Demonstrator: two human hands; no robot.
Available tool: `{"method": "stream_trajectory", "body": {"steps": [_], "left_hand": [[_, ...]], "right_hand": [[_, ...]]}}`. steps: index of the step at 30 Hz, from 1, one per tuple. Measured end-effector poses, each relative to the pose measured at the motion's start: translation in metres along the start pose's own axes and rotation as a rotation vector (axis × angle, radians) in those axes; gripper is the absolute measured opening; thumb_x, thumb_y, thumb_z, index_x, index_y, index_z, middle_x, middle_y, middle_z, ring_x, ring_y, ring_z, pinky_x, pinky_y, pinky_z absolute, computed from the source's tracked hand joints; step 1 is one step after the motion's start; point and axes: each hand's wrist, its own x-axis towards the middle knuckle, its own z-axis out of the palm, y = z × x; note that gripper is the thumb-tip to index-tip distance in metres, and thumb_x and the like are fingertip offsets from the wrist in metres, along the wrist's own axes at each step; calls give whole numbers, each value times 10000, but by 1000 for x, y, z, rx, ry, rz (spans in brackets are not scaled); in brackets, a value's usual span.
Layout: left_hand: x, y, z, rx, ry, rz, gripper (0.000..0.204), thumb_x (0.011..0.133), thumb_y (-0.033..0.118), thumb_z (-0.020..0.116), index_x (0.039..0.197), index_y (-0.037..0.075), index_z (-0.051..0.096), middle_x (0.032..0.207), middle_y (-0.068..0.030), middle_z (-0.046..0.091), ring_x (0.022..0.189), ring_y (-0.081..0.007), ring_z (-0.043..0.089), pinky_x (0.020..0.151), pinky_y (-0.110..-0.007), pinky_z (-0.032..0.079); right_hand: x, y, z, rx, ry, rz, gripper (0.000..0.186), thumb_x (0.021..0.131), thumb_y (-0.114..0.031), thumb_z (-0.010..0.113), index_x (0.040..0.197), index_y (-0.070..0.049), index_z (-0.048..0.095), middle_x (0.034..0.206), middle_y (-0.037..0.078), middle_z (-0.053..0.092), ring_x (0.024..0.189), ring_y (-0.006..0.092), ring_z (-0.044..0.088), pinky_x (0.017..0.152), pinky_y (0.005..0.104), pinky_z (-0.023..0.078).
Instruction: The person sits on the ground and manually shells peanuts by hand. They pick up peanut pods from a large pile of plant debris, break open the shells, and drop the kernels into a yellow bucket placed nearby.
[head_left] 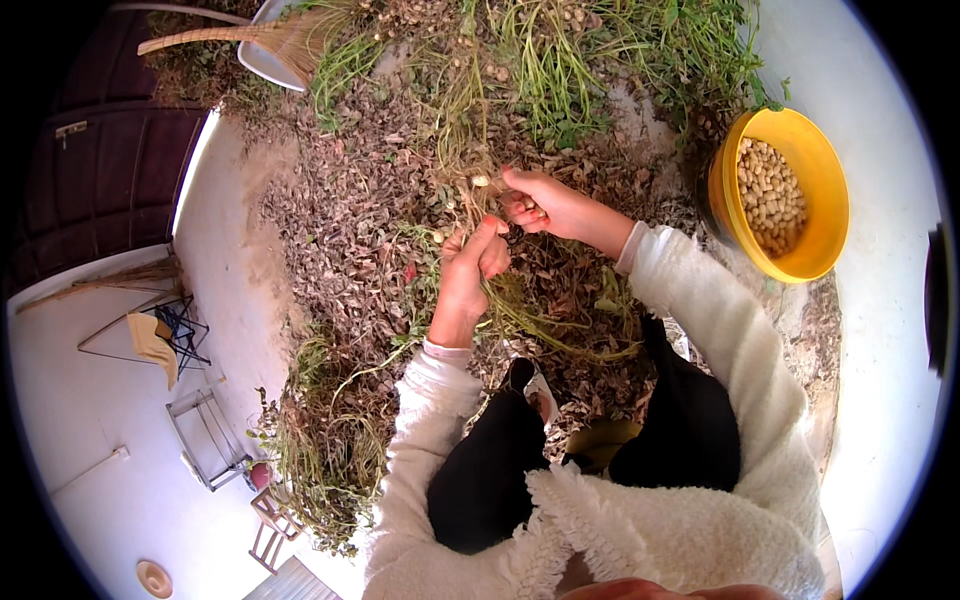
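My left hand (468, 268) is closed around the stems of a peanut plant (520, 318), whose stalks trail down toward my knees. The plant's root end, with a few pale peanuts (481, 181) on it, sticks up past my left thumb. Just to the right, my right hand (550, 205) is closed with its fingers curled in. Pale peanuts show between those fingers, close to the roots; how many are in the palm is hidden.
A yellow bucket (822, 200) partly filled with peanuts (772, 198) stands at the right by the white wall. Green peanut plants (545, 75) lie at the far side, beside a straw broom (300, 42). Pulled plants (330, 455) are heaped at the left, and dry leaves (350, 215) cover the floor.
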Motion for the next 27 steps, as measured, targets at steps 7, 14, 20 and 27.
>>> {"method": "stream_trajectory", "body": {"steps": [7, 14, 20, 27], "left_hand": [[6, 1, -8, 64, 221, -44, 178, 910, 191, 661, 941, 16, 655, 503, 64, 368, 420, -72, 288, 453, -250, 256], [10, 10, -10, 230, -103, -157, 334, 896, 273, 679, 1020, -34, 637, 507, 54, 370, 440, -76, 323, 508, -250, 300], [13, -3, -12, 253, 78, -120, 315, 937, 239, 626, 676, 95, 526, 506, 52, 404, 416, -67, 310, 426, -241, 228], [18, -9, 1, 134, 151, -121, 303, 934, 204, 611, 666, 136, 488, 506, 62, 398, 407, -63, 316, 395, -241, 225]], "right_hand": [[-23, 25, 5, -952, 365, -457, 352, 940, -258, 572, 672, -31, 544, 534, 8, 460, 457, 109, 393, 429, 305, 304], [-42, 49, 11, -1095, 286, -461, 342, 871, -177, 615, 646, 35, 469, 519, 155, 433, 439, 202, 360, 447, 349, 334], [-58, 33, 25, -1278, 239, -677, 294, 883, -156, 585, 666, 6, 472, 551, 182, 476, 477, 331, 476, 470, 410, 382], [-91, 24, 54, -1345, 329, -862, 193, 881, -115, 560, 731, -19, 485, 559, 158, 498, 462, 304, 535, 436, 373, 392]]}}
